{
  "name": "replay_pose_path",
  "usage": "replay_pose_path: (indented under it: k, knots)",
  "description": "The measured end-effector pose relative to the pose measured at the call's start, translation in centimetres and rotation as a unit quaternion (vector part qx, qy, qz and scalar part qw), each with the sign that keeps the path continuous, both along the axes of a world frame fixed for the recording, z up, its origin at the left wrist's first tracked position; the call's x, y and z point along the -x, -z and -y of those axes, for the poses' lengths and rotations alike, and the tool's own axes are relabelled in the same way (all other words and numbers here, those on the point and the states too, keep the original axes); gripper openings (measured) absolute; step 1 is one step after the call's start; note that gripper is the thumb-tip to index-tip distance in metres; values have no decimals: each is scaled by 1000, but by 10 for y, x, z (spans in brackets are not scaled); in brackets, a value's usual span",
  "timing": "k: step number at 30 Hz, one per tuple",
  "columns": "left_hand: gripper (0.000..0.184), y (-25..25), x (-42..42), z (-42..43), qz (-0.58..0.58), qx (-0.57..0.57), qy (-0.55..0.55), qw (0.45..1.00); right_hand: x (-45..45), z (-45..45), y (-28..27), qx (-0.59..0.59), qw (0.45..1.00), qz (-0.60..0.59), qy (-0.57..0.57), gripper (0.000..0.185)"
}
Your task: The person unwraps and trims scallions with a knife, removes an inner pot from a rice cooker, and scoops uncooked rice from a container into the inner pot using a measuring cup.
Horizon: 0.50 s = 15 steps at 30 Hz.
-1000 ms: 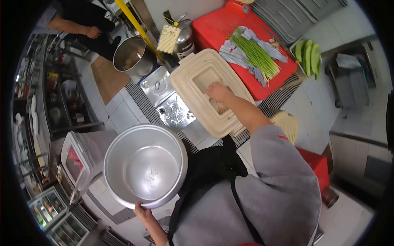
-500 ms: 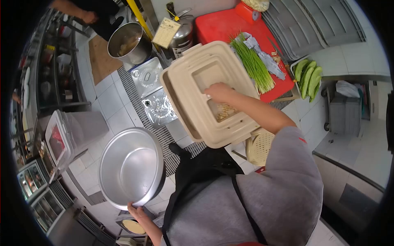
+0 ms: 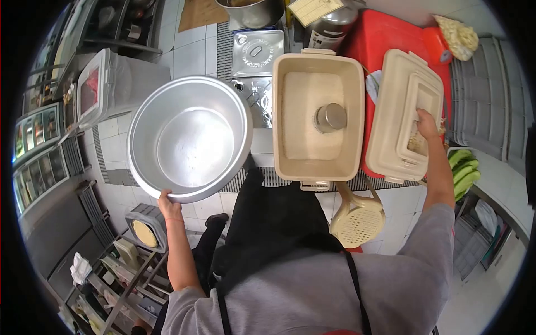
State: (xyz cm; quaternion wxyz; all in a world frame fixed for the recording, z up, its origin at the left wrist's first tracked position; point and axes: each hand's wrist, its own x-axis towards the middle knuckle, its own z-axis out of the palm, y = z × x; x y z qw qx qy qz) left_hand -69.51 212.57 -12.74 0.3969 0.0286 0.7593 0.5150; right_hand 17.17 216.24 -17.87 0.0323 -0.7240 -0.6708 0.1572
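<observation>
My left hand (image 3: pixel 170 205) is closed on the near rim of a large, round metal pot (image 3: pixel 192 148) whose inside looks bare. To the right of the pot stands a deep beige bin (image 3: pixel 360 120), uncovered. A pale, grain-like layer (image 3: pixel 298 109) covers its bottom, and a small metal cup (image 3: pixel 333 117) rests on that. My right hand (image 3: pixel 428 124) grips the recessed middle of the beige lid (image 3: pixel 388 123), out to the right of the bin and over a red surface. Some small light-brown bits (image 3: pixel 416 139) lie in the lid's recess.
Beyond the bin are a square metal lid (image 3: pixel 258 53), another metal pot (image 3: pixel 254 14) and a metal canister (image 3: pixel 332 28). A beige stool (image 3: pixel 357 223) stands near me. Long green vegetables (image 3: pixel 463 173) lie at right. A lidded clear container (image 3: pixel 120 81) stands at left.
The lid has come off the beige bin and moved right, held by my right hand, exposing the grain-like layer and cup. My left hand still holds the pot. The view has turned.
</observation>
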Motion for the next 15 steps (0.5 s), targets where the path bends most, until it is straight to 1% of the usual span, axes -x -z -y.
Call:
replay_pose_path:
  k: [1,3,4,6,7,8,10,11,12,13,14,15]
  knots:
    - [19,5,-7,-9,-2,3,1,1000,0,-2,7,3,1000,-2,1,40]
    - [25,8,-31,-25,18,-49,32,998,-5,-2,20,59,996,61,14,43]
    - [25,15,-32,-34,21,-38,36,998,-6,-1,26,70,995,64,18,43]
    - [34,33,-31,-50,42,-45,36,997,-7,4,29,57,984,163,49,48]
    - [40,41,-30,-59,32,-37,42,998,19,5,13,-55,974,210,61,47]
    - [40,48,-30,-69,40,-34,48,997,64,-7,-7,-173,949,256,69,47]
    - [45,62,-28,-81,45,-54,84,994,151,-7,-30,-219,964,136,65,42]
    - [46,69,-24,-84,68,-40,88,993,182,4,-10,-235,968,86,36,41]
    - [46,80,-18,-85,71,-33,85,993,236,3,-8,-146,987,48,43,39]
    - [47,93,-13,-87,82,-33,93,992,244,29,66,-60,965,-193,168,39]
    - [47,105,-6,-87,90,-34,101,990,293,21,65,-123,989,-67,48,35]
    - [46,114,3,-85,102,-19,101,989,325,19,89,-110,991,-44,66,40]
